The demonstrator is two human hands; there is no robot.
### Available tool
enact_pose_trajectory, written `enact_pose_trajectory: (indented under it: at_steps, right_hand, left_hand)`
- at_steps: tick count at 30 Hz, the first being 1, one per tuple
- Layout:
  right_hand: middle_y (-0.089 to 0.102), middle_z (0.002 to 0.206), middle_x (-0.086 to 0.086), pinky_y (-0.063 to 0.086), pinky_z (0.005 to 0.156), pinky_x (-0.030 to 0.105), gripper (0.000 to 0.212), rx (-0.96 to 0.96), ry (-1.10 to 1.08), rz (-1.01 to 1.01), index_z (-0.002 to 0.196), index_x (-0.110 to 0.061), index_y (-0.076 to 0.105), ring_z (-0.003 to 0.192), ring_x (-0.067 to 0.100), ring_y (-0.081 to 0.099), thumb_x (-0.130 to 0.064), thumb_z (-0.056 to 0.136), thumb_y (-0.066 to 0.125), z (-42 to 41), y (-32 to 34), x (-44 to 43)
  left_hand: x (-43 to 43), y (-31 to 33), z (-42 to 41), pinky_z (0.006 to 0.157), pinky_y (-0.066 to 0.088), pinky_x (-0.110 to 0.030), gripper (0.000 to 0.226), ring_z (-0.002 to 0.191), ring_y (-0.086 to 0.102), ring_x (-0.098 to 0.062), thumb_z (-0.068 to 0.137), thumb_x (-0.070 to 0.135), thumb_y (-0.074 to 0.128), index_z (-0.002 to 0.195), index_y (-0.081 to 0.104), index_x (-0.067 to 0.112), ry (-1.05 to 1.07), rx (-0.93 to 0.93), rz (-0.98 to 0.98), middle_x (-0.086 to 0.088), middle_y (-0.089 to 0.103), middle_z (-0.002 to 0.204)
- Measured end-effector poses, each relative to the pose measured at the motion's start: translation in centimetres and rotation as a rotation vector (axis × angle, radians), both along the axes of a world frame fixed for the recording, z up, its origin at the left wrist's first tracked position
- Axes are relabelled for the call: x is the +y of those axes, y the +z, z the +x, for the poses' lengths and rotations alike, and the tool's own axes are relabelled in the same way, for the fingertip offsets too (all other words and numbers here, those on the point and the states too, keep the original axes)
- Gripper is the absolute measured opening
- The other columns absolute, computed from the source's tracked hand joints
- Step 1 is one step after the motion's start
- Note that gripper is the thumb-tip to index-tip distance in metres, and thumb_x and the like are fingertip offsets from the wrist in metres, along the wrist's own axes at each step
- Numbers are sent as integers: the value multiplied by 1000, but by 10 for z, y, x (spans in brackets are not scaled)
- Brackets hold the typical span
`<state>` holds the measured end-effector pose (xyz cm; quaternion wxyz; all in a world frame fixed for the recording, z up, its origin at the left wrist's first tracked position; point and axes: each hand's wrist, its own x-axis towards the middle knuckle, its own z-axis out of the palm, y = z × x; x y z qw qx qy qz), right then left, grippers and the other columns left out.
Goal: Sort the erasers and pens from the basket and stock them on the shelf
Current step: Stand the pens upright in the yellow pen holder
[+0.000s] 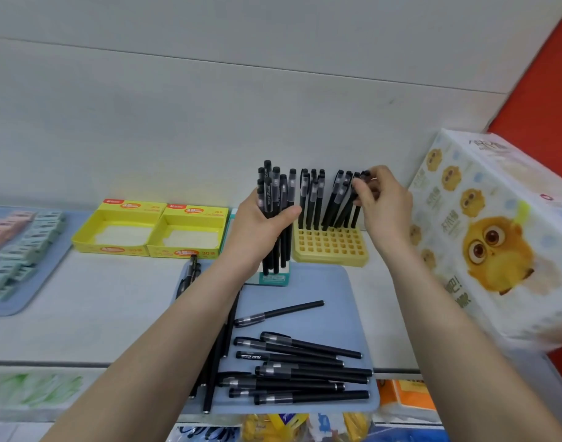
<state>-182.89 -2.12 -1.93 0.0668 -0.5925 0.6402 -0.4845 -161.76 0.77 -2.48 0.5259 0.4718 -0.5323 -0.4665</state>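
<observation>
Head view. My left hand (pixel 260 218) grips a bundle (pixel 274 199) of black pens upright, thumb curled across the barrels, just left of the yellow rack (pixel 332 245). My right hand (pixel 381 199) pinches the cap of the rightmost pen (pixel 357 199) among those standing in the rack's back rows. The rack sits on the white shelf (pixel 82 307), at the far edge of a blue tray (pixel 343 288). Loose pens (pixel 298 368) lie crosswise on the tray's near half, between my forearms. Two yellow boxes (pixel 152 231) stand side by side left of the bundle. At far left, a second tray (pixel 15 301) carries blurred pink and green blocks (pixel 21 237), probably erasers. A tissue pack (pixel 490 237) stands right of the rack.
</observation>
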Motion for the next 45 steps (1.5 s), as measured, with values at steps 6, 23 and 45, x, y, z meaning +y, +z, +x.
enact_pose_trajectory:
  at_steps: [6,23,45]
  right_hand:
    - [68,85,0,50,61,17,22,35,28,9,103,-18,58,71,9,69,-39,94,60,0,-4,-4]
    - [72,92,2,54,74,32,23,203,12,228,102,-11,65,72,11,69,-33,96,57,4,2,-5]
    - [69,78,-1,57,73,38,20,-17,-53,9,95,-12,65,69,7,68,-27,99,52,-13,-7,1]
  left_hand:
    - [0,0,1,83,49,-24,25,86,65,-2,82,22,75,104,64,22,19,-14,-6,10,70,92]
    - [6,3,-12,71,46,-7,21,82,63,2,84,11,72,102,63,14,-34,-28,-79,11,67,87]
    - [10,10,-3,75,43,-20,23,74,58,6,86,23,71,105,61,16,27,44,-27,12,63,85]
